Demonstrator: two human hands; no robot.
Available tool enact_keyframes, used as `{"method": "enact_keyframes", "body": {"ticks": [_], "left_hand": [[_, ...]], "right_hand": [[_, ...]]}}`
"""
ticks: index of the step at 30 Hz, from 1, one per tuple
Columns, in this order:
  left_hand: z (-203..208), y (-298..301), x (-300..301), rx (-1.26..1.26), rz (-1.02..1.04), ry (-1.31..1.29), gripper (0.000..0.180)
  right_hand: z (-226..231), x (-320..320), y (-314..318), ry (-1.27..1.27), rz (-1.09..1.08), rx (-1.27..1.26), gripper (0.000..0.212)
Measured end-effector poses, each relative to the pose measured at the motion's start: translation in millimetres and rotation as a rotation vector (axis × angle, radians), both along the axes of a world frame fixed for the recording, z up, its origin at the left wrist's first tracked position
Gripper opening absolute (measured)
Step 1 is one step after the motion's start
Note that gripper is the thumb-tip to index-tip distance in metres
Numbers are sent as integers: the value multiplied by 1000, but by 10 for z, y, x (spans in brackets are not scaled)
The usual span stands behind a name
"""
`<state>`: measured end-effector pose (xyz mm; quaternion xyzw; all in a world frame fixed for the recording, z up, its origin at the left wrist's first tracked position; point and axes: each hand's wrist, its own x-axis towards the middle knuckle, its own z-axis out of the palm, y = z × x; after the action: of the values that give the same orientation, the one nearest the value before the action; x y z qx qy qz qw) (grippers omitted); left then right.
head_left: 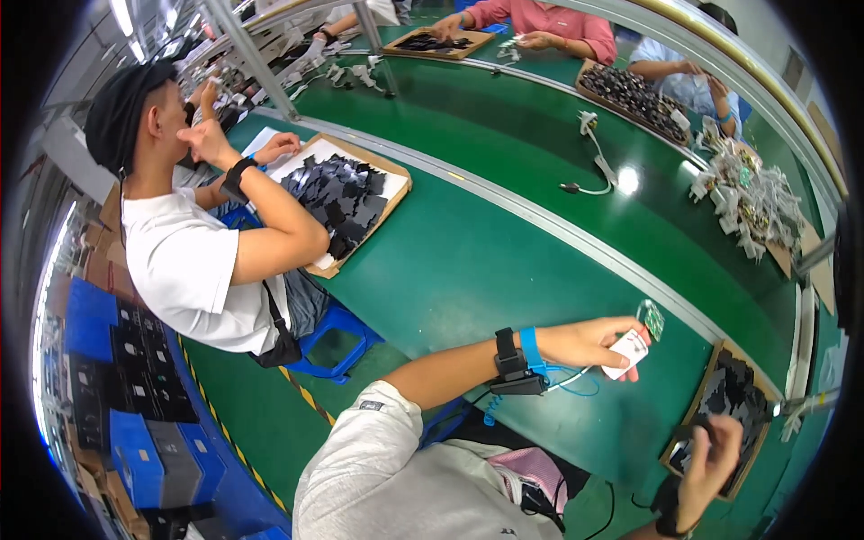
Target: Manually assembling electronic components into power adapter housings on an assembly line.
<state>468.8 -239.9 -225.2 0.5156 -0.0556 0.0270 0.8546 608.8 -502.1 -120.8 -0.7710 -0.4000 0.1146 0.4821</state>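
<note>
My left hand [605,346] is closed around a white plastic casing [626,353], held above the green table. A small green circuit board [654,319] with thin wires sticks out past the fingers, and a white cable trails from the casing back toward the wrist. At the lower right, my right hand [711,463] is raised in front of a cardboard tray [677,461] of black sheet pieces [740,396]. Its fingers are bent around a small black piece [697,443], whose outline blends with the dark pieces behind.
A metal rail divides my table [432,288] from a green belt holding a white plugged cable [589,135] and a heap of white cabled parts [747,193]. On the left, a seated co-worker [189,243] leans by another tray of black pieces [337,198]. Other people sit across.
</note>
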Motion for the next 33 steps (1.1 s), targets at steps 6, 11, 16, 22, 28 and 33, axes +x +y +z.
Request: {"method": "enact_keyframes", "body": {"ticks": [6,11,16,22,28,33], "left_hand": [[51,4,0,-123,185,105,48],[73,32,40,35,241,160,50],[91,30,54,43,208,214,51],[99,14,4,67,114,199,52],[114,-15,19,82,141,204,46],[95,-28,44,91,162,179,38]], "right_hand": [[-404,-172,930,293,200,-16,17],[-490,-172,1151,454,221,123,18],[-600,-114,1121,360,203,155,21],[-535,-128,1125,265,213,111,18],[-507,-251,1221,-164,252,142,16],[-552,-223,1215,-242,266,128,22]]}}
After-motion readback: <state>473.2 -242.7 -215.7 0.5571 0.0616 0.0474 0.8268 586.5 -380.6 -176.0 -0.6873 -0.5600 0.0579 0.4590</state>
